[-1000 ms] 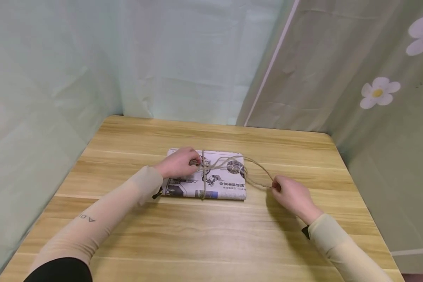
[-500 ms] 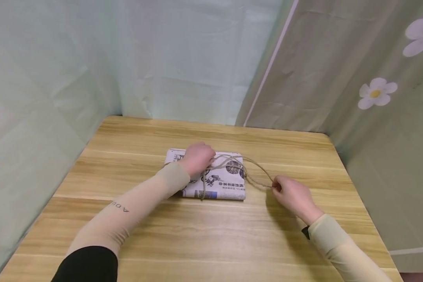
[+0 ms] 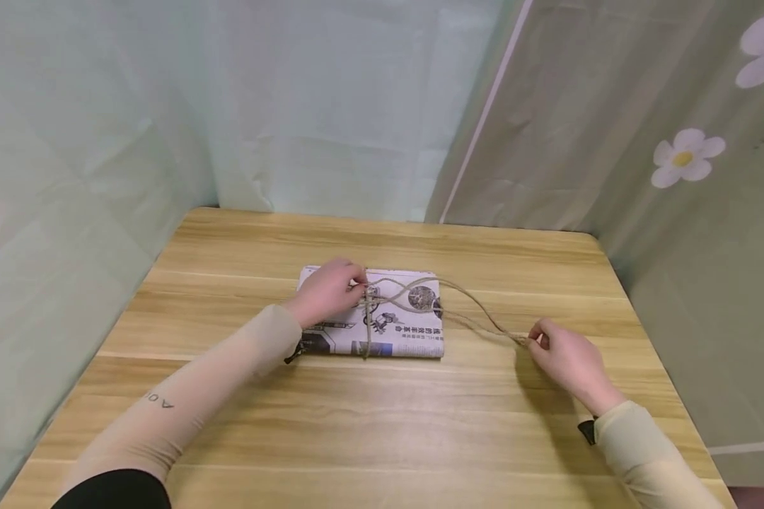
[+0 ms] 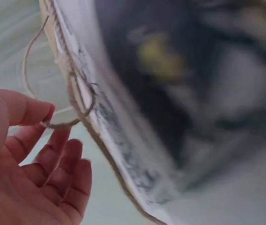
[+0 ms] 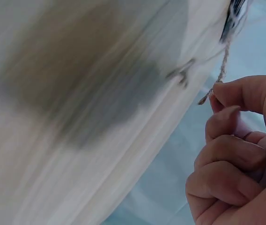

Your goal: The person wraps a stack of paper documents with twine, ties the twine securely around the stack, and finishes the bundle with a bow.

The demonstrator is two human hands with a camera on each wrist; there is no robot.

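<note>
A flat newspaper-wrapped package [image 3: 410,339] lies on the wooden table. Brown twine [image 3: 367,332] runs across its width, with loose strands curving off to the right. My left hand [image 3: 327,291] is over the package's left half. In the left wrist view, that hand [image 4: 30,164] pinches a small loop of twine [image 4: 65,124] between thumb and index finger, the other fingers loosely bent. Right of the package, my right hand [image 3: 569,364] holds the loose strands. The right wrist view shows its thumb and index finger pinching the twine close to a frayed end [image 5: 202,101], other fingers curled.
The wooden table [image 3: 382,431] extends on every side of the package. Pale curtains [image 3: 331,127] hang behind its back edge and along both sides; the right one carries white flowers [image 3: 687,158].
My right hand has moved right, drawing the strands longer and straighter. The left hand reached rightward over the twine crossing, then came back left with a strand pinched.
</note>
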